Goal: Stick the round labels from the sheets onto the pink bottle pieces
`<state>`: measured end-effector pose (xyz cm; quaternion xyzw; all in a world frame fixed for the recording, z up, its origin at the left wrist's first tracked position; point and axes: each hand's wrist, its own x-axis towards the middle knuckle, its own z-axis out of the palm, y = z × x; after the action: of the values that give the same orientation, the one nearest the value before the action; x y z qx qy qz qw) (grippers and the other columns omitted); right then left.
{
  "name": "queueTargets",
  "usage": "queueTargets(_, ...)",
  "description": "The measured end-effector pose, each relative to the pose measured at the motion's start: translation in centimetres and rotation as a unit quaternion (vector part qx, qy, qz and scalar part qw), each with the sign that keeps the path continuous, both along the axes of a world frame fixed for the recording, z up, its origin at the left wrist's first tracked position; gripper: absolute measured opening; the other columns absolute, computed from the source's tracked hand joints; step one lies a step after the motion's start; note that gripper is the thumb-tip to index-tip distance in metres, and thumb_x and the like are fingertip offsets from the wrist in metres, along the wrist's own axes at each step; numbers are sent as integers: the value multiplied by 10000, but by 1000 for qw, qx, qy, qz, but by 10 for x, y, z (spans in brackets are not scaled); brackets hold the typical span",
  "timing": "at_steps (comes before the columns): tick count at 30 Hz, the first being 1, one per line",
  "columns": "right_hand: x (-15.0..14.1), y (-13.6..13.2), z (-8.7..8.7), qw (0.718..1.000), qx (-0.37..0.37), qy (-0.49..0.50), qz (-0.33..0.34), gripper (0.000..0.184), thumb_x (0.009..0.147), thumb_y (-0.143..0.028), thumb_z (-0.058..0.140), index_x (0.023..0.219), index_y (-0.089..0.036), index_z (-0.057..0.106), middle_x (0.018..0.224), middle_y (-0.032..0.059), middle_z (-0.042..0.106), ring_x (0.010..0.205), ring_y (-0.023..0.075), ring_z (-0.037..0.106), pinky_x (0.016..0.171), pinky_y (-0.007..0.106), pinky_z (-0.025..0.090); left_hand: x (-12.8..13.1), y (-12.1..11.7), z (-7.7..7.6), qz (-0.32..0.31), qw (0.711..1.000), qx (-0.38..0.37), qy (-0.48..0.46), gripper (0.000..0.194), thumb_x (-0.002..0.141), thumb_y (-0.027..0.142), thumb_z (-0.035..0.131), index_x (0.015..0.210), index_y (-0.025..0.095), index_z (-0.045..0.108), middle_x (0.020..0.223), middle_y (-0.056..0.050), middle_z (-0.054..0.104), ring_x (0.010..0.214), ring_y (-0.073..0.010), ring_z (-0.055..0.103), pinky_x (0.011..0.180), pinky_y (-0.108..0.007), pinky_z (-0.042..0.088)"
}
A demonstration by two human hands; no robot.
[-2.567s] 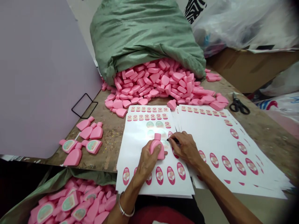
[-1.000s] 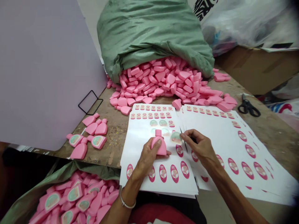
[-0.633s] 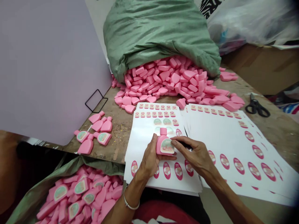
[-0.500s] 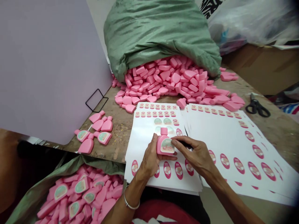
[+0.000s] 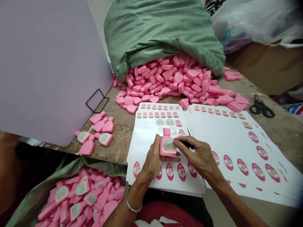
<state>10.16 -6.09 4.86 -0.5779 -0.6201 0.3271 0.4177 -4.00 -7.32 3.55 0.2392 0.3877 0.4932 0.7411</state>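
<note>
My left hand [image 5: 152,159] is closed around a small pink toy bottle [image 5: 167,132], held upright with its cap at the top. A green and cream label [image 5: 169,146] covers the front of the bottle. The thumb and forefinger of my right hand [image 5: 197,154] meet at the label's upper right edge. A thin black tool [image 5: 188,144] is tucked in that same hand; its exact kind is hidden by the fingers. Both hands are above a sticker sheet [image 5: 144,142] printed with green, red and pink oval labels.
A green sack [image 5: 163,28] spills plain pink bottles [image 5: 165,75] across the back of the table. Another stack of sticker sheets [image 5: 220,132] lies right, near black scissors [image 5: 261,108]. Several bottles [image 5: 105,138] lie left, above an open sack [image 5: 44,189] of labelled bottles.
Both hands hold nearly the same pose. The right fingertips have shifted very slightly along the label's edge, and the camera view has moved a little.
</note>
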Motion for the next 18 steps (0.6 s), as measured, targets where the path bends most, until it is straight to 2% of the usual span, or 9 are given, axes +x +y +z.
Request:
queueTargets(6, 0, -1, 0, 1000, 12, -15, 6, 234, 773, -439, 629, 791, -215, 694, 772, 46, 699, 681, 186, 616, 630, 319, 498, -2, -1, 2, -19, 1000, 19, 1, 512, 866, 546, 454, 1085, 109, 608, 951, -124, 668, 872, -234, 665, 619, -263, 569)
queueTargets(9, 0, -2, -2, 1000, 18, -20, 13, 210, 789, -415, 624, 812, -216, 688, 783, 38, 690, 696, 179, 610, 637, 310, 488, -3, -2, 2, -35, 998, 55, 18, 373, 818, 416, 604, 1065, 138, 588, 938, -81, 629, 843, -204, 650, 652, -274, 572)
queueTargets(12, 0, -2, -4, 999, 33, -34, 20, 188, 808, -399, 612, 828, -224, 679, 799, 33, 683, 706, 173, 605, 646, 305, 481, -5, -3, 1, -50, 995, 82, 35, 335, 763, 308, 683, 1035, 150, 567, 878, -35, 588, 780, -164, 630, 667, -287, 575)
queueTargets(15, 2, -2, -9, 993, 73, -89, 19, 194, 827, -402, 590, 865, -229, 669, 827, 45, 684, 736, 185, 608, 692, 330, 474, -6, -4, 0, -51, 995, 83, 35, 318, 773, 293, 669, 1032, 149, 555, 849, -19, 560, 730, -134, 610, 680, -295, 574)
queueTargets(18, 8, 0, -12, 975, 117, -189, -10, 297, 786, -463, 622, 955, -222, 659, 855, 68, 688, 754, 219, 608, 756, 397, 450, -7, -5, 0, -55, 996, 70, 23, 316, 771, 286, 670, 1026, 148, 546, 854, -22, 557, 750, -148, 621, 698, -309, 569)
